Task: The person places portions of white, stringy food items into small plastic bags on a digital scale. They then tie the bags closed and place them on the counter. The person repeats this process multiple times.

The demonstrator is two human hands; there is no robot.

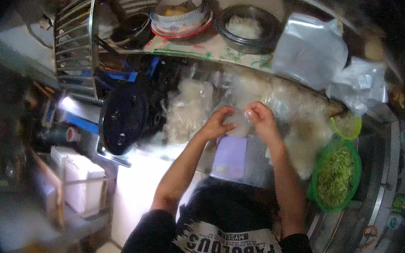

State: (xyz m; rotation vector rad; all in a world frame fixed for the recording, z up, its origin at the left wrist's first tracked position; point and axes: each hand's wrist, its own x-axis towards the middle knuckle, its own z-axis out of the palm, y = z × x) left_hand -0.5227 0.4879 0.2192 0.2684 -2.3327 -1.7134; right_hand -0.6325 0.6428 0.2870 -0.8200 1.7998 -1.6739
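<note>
My left hand is curled, thumb and fingers apart, at the left side of a translucent plastic bag. Blur hides whether it grips the bag. Opposite it, my right hand pinches the bag's upper right edge between thumb and fingertips. Just below the bag lies a flat purple kitchen scale with a small display near its front edge. Filled clear plastic bags with pale contents lie left of my hands. More pale, blurred bags lie to the right.
A green basket of shredded greens stands at the right, below a yellow-green bowl. The back shelf carries stacked bowls, a dark round pot and plastic bags. A dark oval machine part and metal rack stand left.
</note>
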